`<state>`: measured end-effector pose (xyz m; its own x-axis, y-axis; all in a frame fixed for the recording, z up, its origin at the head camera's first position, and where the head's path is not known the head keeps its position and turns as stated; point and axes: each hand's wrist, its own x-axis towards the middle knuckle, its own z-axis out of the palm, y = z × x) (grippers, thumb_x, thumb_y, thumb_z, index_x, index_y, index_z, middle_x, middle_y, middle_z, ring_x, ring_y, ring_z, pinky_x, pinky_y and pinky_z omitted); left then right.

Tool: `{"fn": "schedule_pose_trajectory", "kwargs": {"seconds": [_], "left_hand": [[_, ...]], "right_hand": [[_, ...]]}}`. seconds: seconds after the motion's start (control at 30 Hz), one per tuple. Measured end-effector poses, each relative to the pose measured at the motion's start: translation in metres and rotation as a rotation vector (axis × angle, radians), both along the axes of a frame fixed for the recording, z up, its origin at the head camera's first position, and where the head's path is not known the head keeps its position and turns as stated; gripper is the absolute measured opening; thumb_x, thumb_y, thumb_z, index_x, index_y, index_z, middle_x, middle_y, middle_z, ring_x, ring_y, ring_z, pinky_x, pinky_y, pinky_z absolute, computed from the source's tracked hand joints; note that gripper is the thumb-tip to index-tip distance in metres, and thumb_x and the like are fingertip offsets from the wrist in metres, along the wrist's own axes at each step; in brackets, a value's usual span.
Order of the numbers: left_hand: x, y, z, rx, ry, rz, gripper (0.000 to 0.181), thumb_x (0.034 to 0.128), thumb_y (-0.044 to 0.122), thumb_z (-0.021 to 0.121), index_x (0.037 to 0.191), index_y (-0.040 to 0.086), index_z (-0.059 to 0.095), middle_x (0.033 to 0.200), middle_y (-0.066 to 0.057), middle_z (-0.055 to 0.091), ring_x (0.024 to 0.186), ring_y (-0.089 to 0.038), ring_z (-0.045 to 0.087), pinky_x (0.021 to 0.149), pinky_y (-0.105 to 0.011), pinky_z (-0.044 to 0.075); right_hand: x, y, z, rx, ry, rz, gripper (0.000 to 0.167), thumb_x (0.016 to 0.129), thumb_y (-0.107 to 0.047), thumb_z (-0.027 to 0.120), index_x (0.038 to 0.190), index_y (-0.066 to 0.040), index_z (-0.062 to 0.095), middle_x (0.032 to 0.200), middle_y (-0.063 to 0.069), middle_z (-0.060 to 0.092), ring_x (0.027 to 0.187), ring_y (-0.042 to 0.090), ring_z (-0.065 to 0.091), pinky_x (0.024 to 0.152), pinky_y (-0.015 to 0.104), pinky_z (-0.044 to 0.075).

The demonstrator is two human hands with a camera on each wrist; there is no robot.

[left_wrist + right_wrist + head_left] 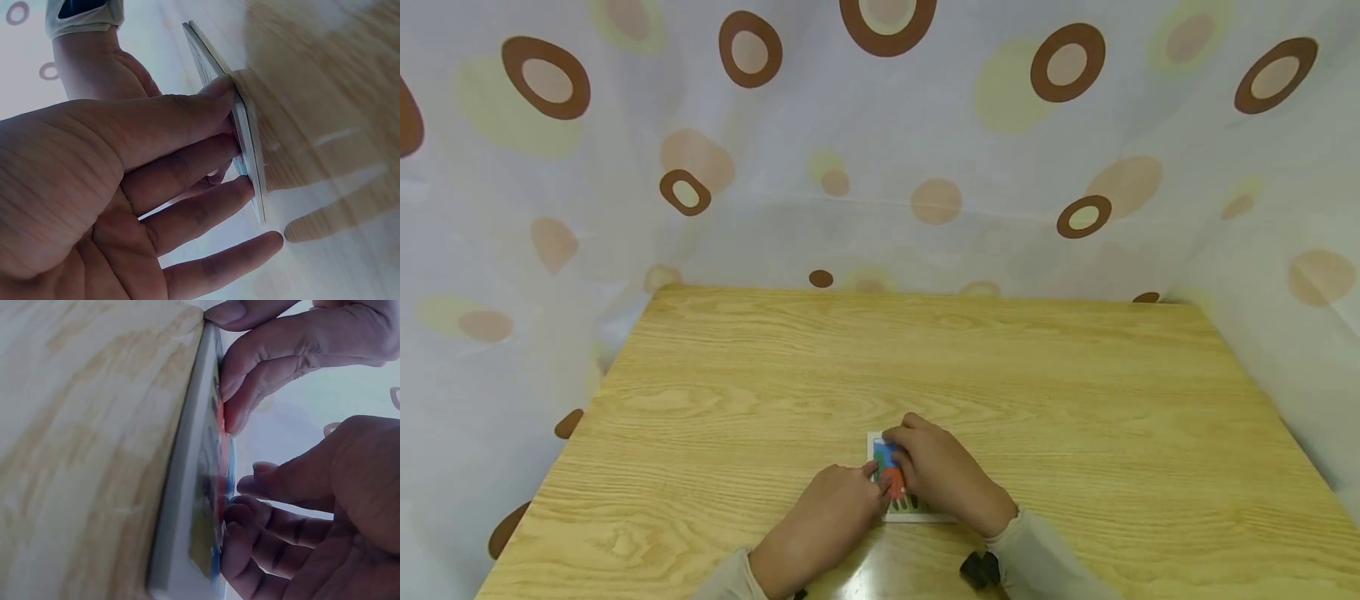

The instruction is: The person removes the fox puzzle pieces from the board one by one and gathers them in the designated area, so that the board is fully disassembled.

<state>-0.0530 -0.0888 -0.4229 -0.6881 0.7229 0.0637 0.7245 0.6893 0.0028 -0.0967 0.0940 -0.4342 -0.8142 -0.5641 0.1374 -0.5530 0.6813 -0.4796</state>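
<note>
A small flat picture board (917, 517) with a white border and a bright red, blue and green picture lies on the table near its front. At its left side, my left hand (831, 508) sets its thumb on the edge, while fairly straight fingers touch the picture. In the left wrist view the board's edge (256, 156) shows two thin layers. My right hand (947, 471) lies over the board's right part, curled fingertips touching the picture in the right wrist view. Whether it pinches a loose part there is hidden.
The wood-grain table (737, 375) extends around the board on all sides. A white curtain (880, 242) with brown and pale spots hangs behind and at both sides. A small black object (981, 569) sits by the right sleeve (1045, 558).
</note>
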Motion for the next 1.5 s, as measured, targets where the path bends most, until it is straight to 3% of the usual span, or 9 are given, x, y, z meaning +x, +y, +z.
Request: {"fn": "schedule_pose_trajectory", "kwargs": {"seconds": [0.17, 0.33, 0.5, 0.8, 1.0, 1.2, 1.37, 1.5], "left_hand": [[-0.001, 0.0, 0.0, -0.006, -0.011, -0.007, 0.024, 0.0905, 0.02, 0.08, 0.114, 0.015, 0.079, 0.111, -0.008, 0.077, 0.082, -0.015, 0.076, 0.056, -0.02, 0.055], [-0.001, 0.0, -0.001, -0.012, -0.008, -0.013, 0.018, 0.09, 0.021, 0.08, 0.108, 0.019, 0.081, 0.109, -0.006, 0.077, 0.082, -0.014, 0.076, 0.057, -0.021, 0.056], [0.0, 0.0, -0.003, 0.012, 0.003, -0.015, 0.03, 0.0904, 0.02, 0.08, 0.119, 0.012, 0.077, 0.112, -0.008, 0.077, 0.08, -0.015, 0.076, 0.055, -0.017, 0.055], [0.0, 0.001, -0.004, 0.069, 0.023, -0.002, 0.027, 0.092, 0.014, 0.078, 0.117, 0.006, 0.076, 0.112, -0.009, 0.077, 0.062, -0.01, 0.07, 0.045, -0.015, 0.043], [-0.001, 0.0, -0.004, 0.069, 0.023, -0.012, 0.024, 0.0917, 0.014, 0.078, 0.113, 0.005, 0.076, 0.108, -0.008, 0.077, 0.063, -0.008, 0.069, 0.045, -0.012, 0.04], [-0.001, 0.001, -0.003, 0.012, 0.048, -0.004, 0.022, 0.0901, 0.022, 0.08, 0.11, 0.012, 0.079, 0.106, -0.007, 0.078, 0.068, -0.012, 0.073, 0.048, -0.018, 0.046], [-0.002, 0.002, -0.002, -0.07, 0.081, 0.003, 0.022, 0.0872, 0.036, 0.081, 0.106, 0.023, 0.082, 0.106, -0.001, 0.078, 0.071, -0.011, 0.072, 0.052, -0.023, 0.049], [-0.002, 0.003, -0.002, -0.08, 0.084, -0.007, 0.024, 0.0824, 0.043, 0.083, 0.1, 0.026, 0.082, 0.107, 0.004, 0.078, 0.083, -0.01, 0.073, 0.058, -0.024, 0.05]], "right_hand": [[-0.002, 0.0, 0.001, 0.024, 0.01, 0.01, 0.016, 0.094, -0.002, 0.072, 0.109, 0.0, 0.076, 0.092, 0.001, 0.062, 0.072, 0.009, 0.055, 0.064, 0.026, 0.051], [-0.006, -0.001, 0.0, 0.013, -0.04, -0.007, 0.013, 0.095, -0.001, 0.07, 0.107, -0.001, 0.073, 0.092, 0.0, 0.061, 0.07, 0.008, 0.051, 0.063, 0.025, 0.049], [-0.009, -0.005, 0.001, 0.039, -0.099, 0.001, 0.012, 0.095, 0.0, 0.069, 0.105, -0.002, 0.064, 0.091, 0.001, 0.054, 0.068, 0.01, 0.047, 0.059, 0.024, 0.046], [-0.013, -0.01, 0.009, 0.068, -0.145, 0.01, 0.019, 0.091, 0.002, 0.071, 0.099, -0.004, 0.054, 0.09, 0.005, 0.045, 0.063, 0.014, 0.045, 0.052, 0.026, 0.04], [-0.016, -0.007, 0.005, -0.032, -0.25, -0.036, 0.023, 0.09, 0.003, 0.068, 0.1, -0.007, 0.051, 0.089, 0.003, 0.047, 0.064, 0.015, 0.048, 0.053, 0.027, 0.039], [-0.021, 0.001, -0.001, -0.176, -0.361, -0.006, 0.017, 0.097, 0.003, 0.064, 0.108, -0.006, 0.055, 0.084, 0.002, 0.057, 0.064, 0.012, 0.053, 0.054, 0.026, 0.046], [-0.034, 0.02, 0.005, -0.244, -0.34, -0.023, 0.008, 0.1, -0.001, 0.064, 0.102, -0.008, 0.064, 0.084, 0.003, 0.062, 0.062, 0.012, 0.054, 0.055, 0.027, 0.048], [-0.044, 0.043, 0.017, -0.219, -0.296, -0.07, 0.005, 0.101, -0.004, 0.064, 0.099, -0.009, 0.066, 0.089, 0.003, 0.062, 0.066, 0.014, 0.053, 0.058, 0.03, 0.046]]}}
